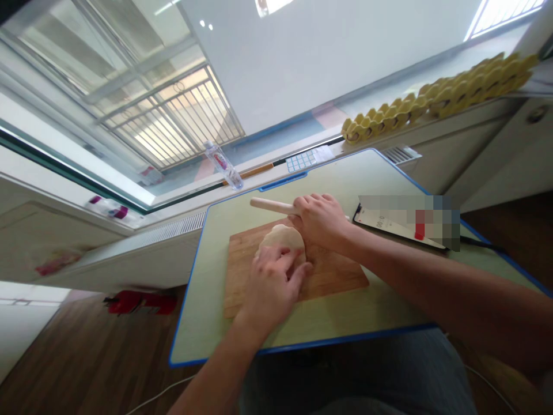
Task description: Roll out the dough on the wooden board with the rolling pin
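Note:
A flat, rounded piece of dough (283,235) lies on a wooden cutting board (332,276). My left hand (276,279) rests on the near part of the dough, its fingers spread a little and the thumb apart, so the dough beneath is partly hidden. Just beyond the dough, my right hand (322,216) is closed around a pale rolling pin (270,204). The pin's left end sticks out past the board's far edge, and its middle is covered by the fingers.
The board sits on a pale green table (203,311) with a blue rim. A phone (380,222) stands to the right, near my right forearm. Along the window ledge are a plastic bottle (224,167) and yellow egg trays (440,98). A red fire extinguisher (140,302) lies on the floor, left.

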Available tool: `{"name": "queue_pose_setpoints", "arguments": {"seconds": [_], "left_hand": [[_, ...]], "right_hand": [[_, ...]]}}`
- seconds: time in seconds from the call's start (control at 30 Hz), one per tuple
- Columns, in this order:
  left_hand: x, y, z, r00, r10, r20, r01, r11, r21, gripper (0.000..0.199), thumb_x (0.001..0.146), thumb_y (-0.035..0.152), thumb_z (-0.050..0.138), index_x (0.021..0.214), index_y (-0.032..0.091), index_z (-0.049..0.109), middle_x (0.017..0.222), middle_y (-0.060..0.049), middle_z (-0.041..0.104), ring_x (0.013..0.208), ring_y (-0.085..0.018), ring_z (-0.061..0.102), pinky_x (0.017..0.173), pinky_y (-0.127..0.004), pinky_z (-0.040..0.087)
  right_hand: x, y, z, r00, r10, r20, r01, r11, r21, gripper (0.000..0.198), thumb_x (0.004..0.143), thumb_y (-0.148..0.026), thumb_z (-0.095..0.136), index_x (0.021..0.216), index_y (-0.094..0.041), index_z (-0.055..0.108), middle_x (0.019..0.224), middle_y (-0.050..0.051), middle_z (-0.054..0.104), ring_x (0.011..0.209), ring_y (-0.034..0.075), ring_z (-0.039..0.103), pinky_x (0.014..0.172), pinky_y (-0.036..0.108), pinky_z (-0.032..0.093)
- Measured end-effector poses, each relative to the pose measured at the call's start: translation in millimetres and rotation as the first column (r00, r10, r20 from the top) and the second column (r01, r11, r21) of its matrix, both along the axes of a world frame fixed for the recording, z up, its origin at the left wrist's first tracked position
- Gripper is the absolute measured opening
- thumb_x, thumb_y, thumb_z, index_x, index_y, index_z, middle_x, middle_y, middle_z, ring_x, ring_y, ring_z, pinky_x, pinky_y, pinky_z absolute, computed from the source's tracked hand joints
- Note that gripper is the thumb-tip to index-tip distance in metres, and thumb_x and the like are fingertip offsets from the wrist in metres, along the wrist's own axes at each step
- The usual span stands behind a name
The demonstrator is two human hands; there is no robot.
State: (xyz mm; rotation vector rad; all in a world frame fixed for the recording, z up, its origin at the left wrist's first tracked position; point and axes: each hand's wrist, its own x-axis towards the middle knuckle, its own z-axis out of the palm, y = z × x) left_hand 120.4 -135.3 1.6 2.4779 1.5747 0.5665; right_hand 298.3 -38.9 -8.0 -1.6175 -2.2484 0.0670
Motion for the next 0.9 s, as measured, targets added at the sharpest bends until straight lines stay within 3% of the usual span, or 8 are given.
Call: {"name": "queue_pose_setpoints", "arguments": {"seconds": [0.07,0.13,0.2,0.27,0.47,0.6,0.73,0.9], "left_hand": [[-7,7,8.8,0.986,-0.027,0.164,0.03,0.999,-0.016,0.026,0.097,0.042,0.071,0.118,0.028,0.078,0.119,-0.004,0.076,0.112,-0.024,0.068,0.1,-0.041,0.053],[-18,24,16.4,0.955,0.024,0.295,-0.057,0.993,0.104,0.022,0.097,0.041,0.07,0.113,0.028,0.079,0.116,-0.003,0.077,0.112,-0.023,0.068,0.103,-0.04,0.052],[-30,49,17.5,0.934,0.078,0.35,-0.172,0.953,0.248,0.021,0.099,0.039,0.066,0.108,0.025,0.079,0.111,-0.003,0.077,0.111,-0.023,0.067,0.105,-0.042,0.051],[-40,75,10.2,0.931,0.103,0.351,-0.208,0.938,0.278,0.024,0.1,0.039,0.063,0.109,0.022,0.078,0.111,-0.005,0.077,0.11,-0.023,0.067,0.105,-0.041,0.051],[-56,100,-23.3,0.982,0.093,0.164,-0.106,0.992,0.071,0.03,0.103,0.038,0.055,0.117,0.025,0.078,0.125,-0.004,0.075,0.121,-0.023,0.062,0.115,-0.041,0.044],[-57,92,-25.2,0.989,0.107,0.106,-0.104,0.994,-0.031,0.037,0.105,0.038,0.047,0.123,0.027,0.077,0.131,-0.003,0.073,0.126,-0.024,0.06,0.115,-0.042,0.043],[-54,89,-17.7,0.992,0.066,0.111,-0.059,0.996,-0.065,0.039,0.104,0.035,0.044,0.118,0.03,0.08,0.135,0.0,0.073,0.13,-0.023,0.06,0.119,-0.043,0.041],[-53,87,-14.1,0.983,0.07,0.169,-0.058,0.995,-0.077,0.037,0.098,0.032,0.05,0.118,0.03,0.081,0.132,0.0,0.075,0.127,-0.022,0.062,0.118,-0.04,0.042]], "right_hand": [[1,0,3,0.999,0.035,-0.011,-0.035,0.999,-0.001,0.027,0.105,-0.039,0.052,0.109,-0.017,0.068,0.114,0.013,0.076,0.11,0.028,0.065,0.095,0.04,0.035],[2,-1,8,0.996,0.087,-0.008,-0.087,0.996,-0.002,0.028,0.106,-0.041,0.053,0.108,-0.018,0.069,0.113,0.012,0.076,0.111,0.028,0.064,0.098,0.04,0.034],[3,-3,12,0.99,0.143,0.012,-0.143,0.99,-0.005,0.029,0.105,-0.043,0.055,0.108,-0.018,0.071,0.114,0.012,0.076,0.112,0.028,0.063,0.099,0.04,0.033],[4,-4,15,0.98,0.194,0.052,-0.193,0.981,-0.018,0.028,0.103,-0.043,0.059,0.107,-0.019,0.072,0.114,0.011,0.075,0.112,0.028,0.062,0.099,0.039,0.034],[5,-5,14,0.951,0.284,0.122,-0.275,0.958,-0.085,0.03,0.099,-0.051,0.065,0.103,-0.022,0.073,0.106,0.007,0.073,0.106,0.026,0.062,0.092,0.036,0.038],[1,-3,9,0.977,0.162,0.136,-0.147,0.982,-0.114,0.041,0.107,-0.054,0.047,0.099,-0.022,0.071,0.106,0.008,0.072,0.104,0.025,0.062,0.092,0.035,0.041],[-1,-3,1,0.976,0.032,0.215,-0.016,0.997,-0.077,0.048,0.11,-0.054,0.035,0.127,-0.024,0.068,0.13,0.012,0.068,0.122,0.03,0.058,0.103,0.044,0.042],[-3,-6,-4,0.971,0.029,0.236,-0.001,0.993,-0.121,0.059,0.111,-0.057,0.022,0.152,-0.03,0.053,0.161,0.009,0.05,0.148,0.032,0.04,0.118,0.061,0.033]]}}
